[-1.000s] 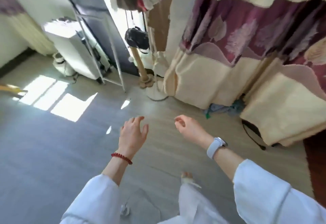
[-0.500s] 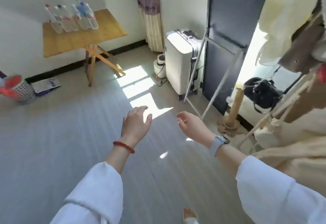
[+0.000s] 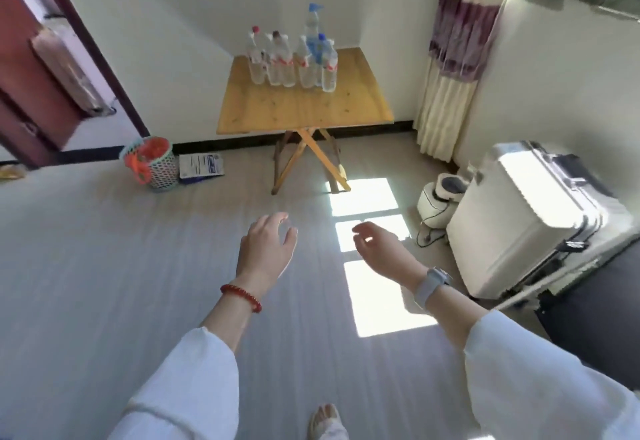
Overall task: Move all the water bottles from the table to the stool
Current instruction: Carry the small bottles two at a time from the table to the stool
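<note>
Head view takes in the whole corner of the room, and from where I stand nothing of the job looks done yet. The wooden folding table (image 3: 304,103) stands against the far wall, well apart from the person, and the water bottles (image 3: 292,58) are all clustered upright at its back edge, packed close and touching, several with red labels and one taller with a blue cap. I cannot count them exactly, since some hide behind others. No stool shows anywhere here, so I cannot tell where the bottles are to go or whether any sit there already. To the right a white suitcase (image 3: 526,217) stands by the curtain; to the left a woven basket (image 3: 152,165) sits on the floor near the open door. Both arms reach forward over bare floor. The left hand (image 3: 266,249) is loose, fingers slightly spread, holding nothing; the right hand (image 3: 381,249) hangs with fingers gently curled, also empty. I judge every bottle remains to be carried, starting with the walk to the table.
</note>
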Available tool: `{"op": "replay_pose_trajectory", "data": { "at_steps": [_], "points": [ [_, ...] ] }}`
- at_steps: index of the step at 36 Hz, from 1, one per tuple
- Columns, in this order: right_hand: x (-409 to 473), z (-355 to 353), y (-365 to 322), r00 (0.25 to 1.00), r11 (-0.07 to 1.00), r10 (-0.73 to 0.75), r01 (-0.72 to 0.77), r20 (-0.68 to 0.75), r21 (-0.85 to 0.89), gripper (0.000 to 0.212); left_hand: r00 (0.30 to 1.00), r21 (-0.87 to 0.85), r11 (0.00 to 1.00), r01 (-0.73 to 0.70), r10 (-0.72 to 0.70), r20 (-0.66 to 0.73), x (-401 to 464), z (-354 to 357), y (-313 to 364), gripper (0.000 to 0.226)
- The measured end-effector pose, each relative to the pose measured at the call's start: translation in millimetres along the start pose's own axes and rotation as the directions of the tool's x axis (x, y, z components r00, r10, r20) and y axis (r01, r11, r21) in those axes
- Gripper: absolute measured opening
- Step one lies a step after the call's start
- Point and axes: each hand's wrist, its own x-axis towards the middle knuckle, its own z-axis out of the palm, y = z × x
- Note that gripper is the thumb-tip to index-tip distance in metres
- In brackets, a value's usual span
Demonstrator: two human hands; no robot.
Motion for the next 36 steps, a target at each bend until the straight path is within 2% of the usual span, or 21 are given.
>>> {"op": "replay_pose_trajectory", "data": {
  "at_steps": [5,13,23,28,36],
  "points": [
    [129.4,-11.5,-38.4,1.000,1.000,-0.019,0.019,0.007,-0.002,0.031,0.998,-0.022,1.000,-0.008,0.006,-0.062,142.3,-20.2,-13.8,0.034],
    [316.5,-26.8,-44.4,0.997,0.999,-0.002,0.005,-0.075,0.037,0.027,0.999,-0.074,0.997,-0.021,0.018,-0.040,327.5,2.3,-24.8,0.035],
    [585.4,-58.0,-63.4,0.994,0.998,0.008,0.000,-0.110,0.067,0.032,0.999,-0.022,0.999,-0.031,0.031,-0.025,591.3,26.3,-38.2,0.042],
    [692.3,-73.1,-79.6,0.987,0.997,0.038,-0.028,-0.154,0.068,0.036,0.997,-0.022,0.999,-0.043,0.041,-0.071,691.4,31.5,-46.5,0.047],
    [829.5,-72.7,-63.6,0.953,0.989,0.141,-0.125,-0.269,0.075,0.046,0.996,-0.027,0.996,-0.091,0.090,-0.012,838.3,79.2,-68.7,0.057]
  ]
}}
